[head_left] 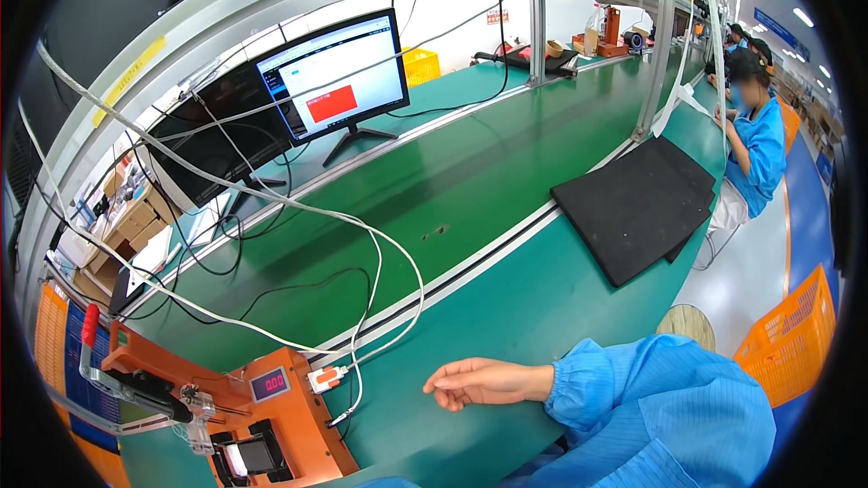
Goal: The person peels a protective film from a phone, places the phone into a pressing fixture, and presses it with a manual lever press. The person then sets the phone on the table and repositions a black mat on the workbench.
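Note:
My right hand (484,382) hovers over the near green bench (425,438), its blue sleeve coming in from the lower right. The fingers are loosely bent, and nothing shows in them. My left hand is out of the picture. Left of my right hand, apart from it, stands an orange test fixture (312,429) with a lit red display (268,385). A toggle clamp with a red handle (90,325) rises at its left. In the fixture's black cradle (262,455) sits a small device with a white part. An orange-and-white plug (327,379) sits at the fixture's side.
Grey cables (420,285) loop over the green conveyor belt (479,172). Black foam sheets (633,203) lie on the bench at right. Beyond the belt stand a lit monitor (334,77) and a dark one. A co-worker (758,145) sits at far right, near an orange crate (787,339).

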The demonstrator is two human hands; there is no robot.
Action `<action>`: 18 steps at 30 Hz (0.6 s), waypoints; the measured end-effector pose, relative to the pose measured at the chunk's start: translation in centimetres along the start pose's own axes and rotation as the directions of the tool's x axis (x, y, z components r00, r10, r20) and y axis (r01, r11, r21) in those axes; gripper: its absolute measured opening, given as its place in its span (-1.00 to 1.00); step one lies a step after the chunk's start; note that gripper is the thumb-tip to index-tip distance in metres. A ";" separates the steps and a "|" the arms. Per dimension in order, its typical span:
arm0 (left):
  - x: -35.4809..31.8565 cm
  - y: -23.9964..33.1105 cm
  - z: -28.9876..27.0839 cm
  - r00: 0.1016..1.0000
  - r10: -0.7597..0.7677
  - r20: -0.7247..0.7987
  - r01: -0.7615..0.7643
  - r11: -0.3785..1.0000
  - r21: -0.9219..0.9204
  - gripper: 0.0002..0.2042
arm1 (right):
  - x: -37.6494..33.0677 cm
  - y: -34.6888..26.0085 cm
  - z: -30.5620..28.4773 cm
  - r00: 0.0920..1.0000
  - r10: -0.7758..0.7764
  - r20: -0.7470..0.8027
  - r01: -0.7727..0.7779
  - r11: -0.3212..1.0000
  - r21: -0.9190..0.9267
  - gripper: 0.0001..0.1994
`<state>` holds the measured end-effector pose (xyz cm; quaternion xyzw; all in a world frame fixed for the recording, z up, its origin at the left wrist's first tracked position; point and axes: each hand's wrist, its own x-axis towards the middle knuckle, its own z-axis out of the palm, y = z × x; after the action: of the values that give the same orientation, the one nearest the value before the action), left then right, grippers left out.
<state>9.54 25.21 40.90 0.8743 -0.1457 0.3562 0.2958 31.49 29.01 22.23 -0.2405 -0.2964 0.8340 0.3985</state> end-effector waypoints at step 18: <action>4.8 -1.0 1.9 0.969 0.031 0.246 -0.031 1.000 -0.002 -0.91 | 0.0 -0.2 0.4 1.000 -0.001 -0.005 0.001 1.000 -0.008 -0.73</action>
<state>14.44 24.60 42.78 0.9096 -0.1944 0.2500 0.2689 31.39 28.99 22.68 -0.2439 -0.2988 0.8321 0.3985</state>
